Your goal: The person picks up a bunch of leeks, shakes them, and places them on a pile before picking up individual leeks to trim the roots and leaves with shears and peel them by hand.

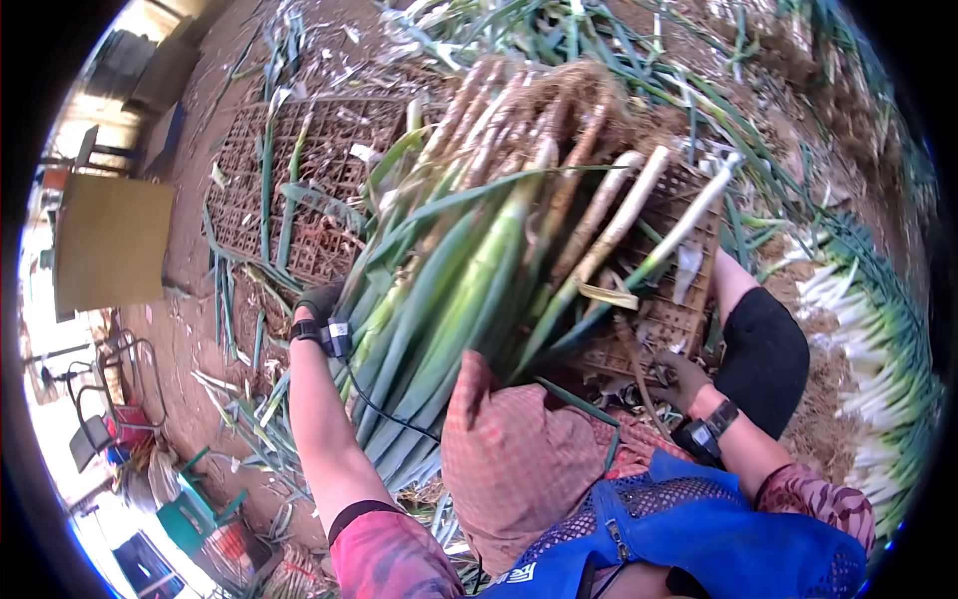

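A thick bundle of long green onions (449, 280) lies across the middle, with roots and brown outer skins toward the top and green leaves toward me. My gloved left hand (321, 299) grips the bundle's left edge, its fingertips partly hidden by leaves. My gloved right hand (681, 379) is beside the bundle at lower right, fingers curled, close to a withered brown leaf (634, 364); I cannot tell what is in them. Several peeled white stalks (639, 205) lie on the bundle's right side. Beneath is a brown plastic lattice crate (239, 180).
Cleaned green onions (868, 369) lie in a long row at right. Loose leaves and unpeeled stalks (559, 30) cover the ground at the top. On the left stand a tan board (112, 243), a metal-framed chair (95, 429) and a green plastic stool (190, 519).
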A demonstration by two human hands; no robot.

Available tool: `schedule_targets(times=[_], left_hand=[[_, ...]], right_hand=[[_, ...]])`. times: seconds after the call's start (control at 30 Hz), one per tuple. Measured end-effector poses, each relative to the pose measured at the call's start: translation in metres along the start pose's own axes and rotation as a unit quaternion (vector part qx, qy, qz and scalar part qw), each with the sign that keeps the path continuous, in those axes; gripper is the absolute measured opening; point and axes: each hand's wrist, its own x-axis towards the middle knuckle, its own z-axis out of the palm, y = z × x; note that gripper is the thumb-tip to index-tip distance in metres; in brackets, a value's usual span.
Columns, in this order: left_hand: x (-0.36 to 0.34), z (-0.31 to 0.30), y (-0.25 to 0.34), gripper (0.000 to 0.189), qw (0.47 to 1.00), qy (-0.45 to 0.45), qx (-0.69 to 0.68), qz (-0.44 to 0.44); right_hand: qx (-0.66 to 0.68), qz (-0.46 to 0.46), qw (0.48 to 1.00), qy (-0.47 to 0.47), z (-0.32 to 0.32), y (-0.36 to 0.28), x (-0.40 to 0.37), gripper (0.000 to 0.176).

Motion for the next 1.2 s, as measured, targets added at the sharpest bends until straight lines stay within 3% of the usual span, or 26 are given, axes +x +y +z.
schedule_targets(times=[0.03,0.1,0.13,0.17,0.2,0.23,0.3,0.33,0.37,0.43,0.47,0.5,0.57,0.63,0.7,0.77,0.83,0.93,1.03,1.2], left_hand=[[-0.009,-0.009,0.011,0.041,0.994,0.043,-0.079,-0.059],[-0.030,-0.028,0.035,0.040,0.943,0.175,-0.246,-0.140],[-0.042,-0.038,0.048,0.031,0.919,0.256,-0.283,-0.095],[-0.074,-0.048,0.095,0.024,0.903,0.305,-0.299,-0.050],[-0.098,-0.050,0.134,0.021,0.883,0.306,-0.352,0.050],[-0.123,-0.045,0.170,0.019,0.853,0.301,-0.400,0.147],[-0.185,-0.016,0.251,0.021,0.864,0.192,-0.433,0.171],[-0.202,0.012,0.276,0.026,0.887,0.130,-0.410,0.169],[-0.216,0.042,0.296,0.031,0.905,0.067,-0.385,0.166],[-0.234,0.093,0.325,0.045,0.963,-0.037,-0.203,0.174],[-0.231,0.103,0.330,0.050,0.978,-0.068,-0.133,0.144],[-0.223,0.112,0.336,0.055,0.987,-0.099,-0.061,0.112],[-0.195,0.115,0.330,0.052,0.981,-0.171,-0.084,0.035],[-0.164,0.123,0.317,0.055,0.980,-0.194,-0.008,0.035],[-0.171,0.127,0.345,0.043,0.985,-0.139,0.095,0.043],[-0.188,0.138,0.370,0.038,0.982,-0.055,0.176,0.048],[-0.185,0.151,0.378,0.034,0.959,0.026,0.280,0.034],[-0.194,0.175,0.385,0.030,0.948,0.125,0.290,-0.024],[-0.202,0.187,0.388,0.027,0.930,0.174,0.319,-0.054],[-0.181,0.188,0.378,0.030,0.929,0.163,0.331,-0.036]], right_hand=[[-0.195,-0.035,0.980,-0.010,-0.001,-0.039,-0.010,0.060],[-0.232,-0.051,0.971,-0.033,-0.003,-0.048,-0.013,0.060],[-0.196,-0.036,0.979,-0.037,-0.002,-0.051,-0.015,0.053],[-0.021,0.042,0.997,-0.054,0.001,-0.046,-0.012,0.042],[0.191,0.124,0.973,-0.039,0.004,-0.040,-0.009,0.033],[0.356,0.197,0.914,0.002,0.007,-0.035,-0.006,0.028],[0.336,0.251,0.907,0.044,0.010,-0.032,-0.003,0.030],[0.282,0.249,0.926,0.047,0.008,-0.036,-0.007,0.036],[0.171,0.185,0.968,0.022,0.003,-0.025,-0.005,0.046],[0.015,0.110,0.987,0.119,0.006,-0.013,-0.007,0.061],[-0.045,0.063,0.984,0.158,0.004,-0.025,-0.019,0.070],[-0.109,0.031,0.973,0.203,0.007,-0.033,-0.029,0.069],[-0.216,-0.063,0.934,0.278,0.014,-0.038,-0.045,0.067],[-0.252,-0.006,0.960,0.124,0.008,-0.062,-0.067,0.066],[-0.269,0.004,0.961,0.065,0.024,-0.046,-0.059,0.055],[-0.155,-0.075,0.978,-0.118,0.039,-0.005,-0.015,0.043],[-0.017,-0.109,0.980,-0.166,0.036,-0.015,-0.013,0.033],[0.163,-0.047,0.984,-0.059,-0.003,-0.074,-0.076,0.020],[0.268,-0.084,0.959,0.034,-0.051,-0.085,-0.105,0.020],[0.170,-0.114,0.977,-0.062,-0.096,-0.094,-0.150,0.024]])
